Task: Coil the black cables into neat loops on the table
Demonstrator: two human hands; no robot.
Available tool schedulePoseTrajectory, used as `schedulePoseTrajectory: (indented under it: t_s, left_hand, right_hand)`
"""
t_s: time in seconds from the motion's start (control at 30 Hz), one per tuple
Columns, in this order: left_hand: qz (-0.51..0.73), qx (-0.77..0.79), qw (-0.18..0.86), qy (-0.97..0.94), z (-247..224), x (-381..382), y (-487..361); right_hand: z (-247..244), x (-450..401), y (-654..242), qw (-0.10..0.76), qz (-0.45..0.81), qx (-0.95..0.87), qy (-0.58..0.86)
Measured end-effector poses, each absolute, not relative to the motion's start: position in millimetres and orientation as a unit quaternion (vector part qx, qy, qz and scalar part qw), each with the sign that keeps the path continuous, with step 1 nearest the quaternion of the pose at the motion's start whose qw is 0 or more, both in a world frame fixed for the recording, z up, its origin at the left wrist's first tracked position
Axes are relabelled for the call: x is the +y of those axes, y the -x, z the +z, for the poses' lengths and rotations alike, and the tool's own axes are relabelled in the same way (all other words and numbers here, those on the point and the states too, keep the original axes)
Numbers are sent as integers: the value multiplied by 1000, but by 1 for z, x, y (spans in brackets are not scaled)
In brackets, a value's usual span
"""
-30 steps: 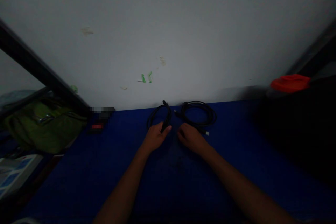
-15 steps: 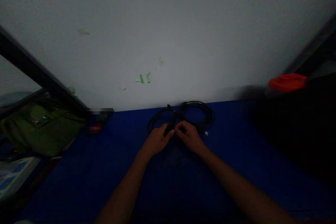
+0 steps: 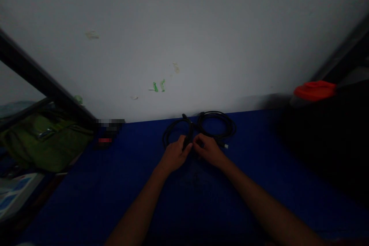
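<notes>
1. The left hand [image 3: 174, 157] grasps a coiled black cable [image 3: 174, 122]; the right hand [image 3: 210, 150] meets it, its grip unclear.
2. A second coil [image 3: 215, 112] lies alongside, at the far edge of the blue bench [image 3: 86, 200].
3. Light, limp cable: best held at the gathered loops.

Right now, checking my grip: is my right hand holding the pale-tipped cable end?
No, the right hand lies left of the pale connector, which rests untouched on the blue surface.
</notes>
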State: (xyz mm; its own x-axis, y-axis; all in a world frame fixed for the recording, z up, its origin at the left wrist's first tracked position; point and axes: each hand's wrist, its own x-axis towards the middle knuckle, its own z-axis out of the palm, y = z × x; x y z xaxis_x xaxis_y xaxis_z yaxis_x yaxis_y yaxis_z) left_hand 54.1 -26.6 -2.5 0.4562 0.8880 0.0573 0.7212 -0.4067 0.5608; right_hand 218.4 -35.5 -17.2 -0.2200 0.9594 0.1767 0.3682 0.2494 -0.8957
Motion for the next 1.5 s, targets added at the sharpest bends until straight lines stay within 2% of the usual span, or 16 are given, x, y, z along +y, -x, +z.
schedulePoseTrajectory:
  t_s: [0.17, 0.37, 0.6, 0.77, 1.37, 1.43, 1.5]
  left_hand:
    - [155, 503, 212, -824, -1, -29, -57]
    - [86, 516, 159, -837, 1, -34, -63]
    - [65, 508, 120, -850, 0, -37, -65]
    - [84, 514, 117, -846, -3, -36, -66]
    - [122, 492, 196, -839, 7, -35, -60]
    - [134, 495, 230, -827, 5, -33, -58]
    - [152, 483, 308, -805, 1, -29, -54]
  right_hand:
    - [-19, -34, -219, 395, 403, -669, 484]
    - [-16, -34, -222, 453, 170, -719, 499]
    - [-16, -35, -215, 370, 103, -781, 493]
    - [-14, -36, -215, 362, 95, -784, 495]
    - [-19, -33, -219, 367, 132, -797, 461]
    - [-19, -34, -217, 372, 142, -793, 461]
    - [-19, -35, -215, 375, 148, -795, 454]
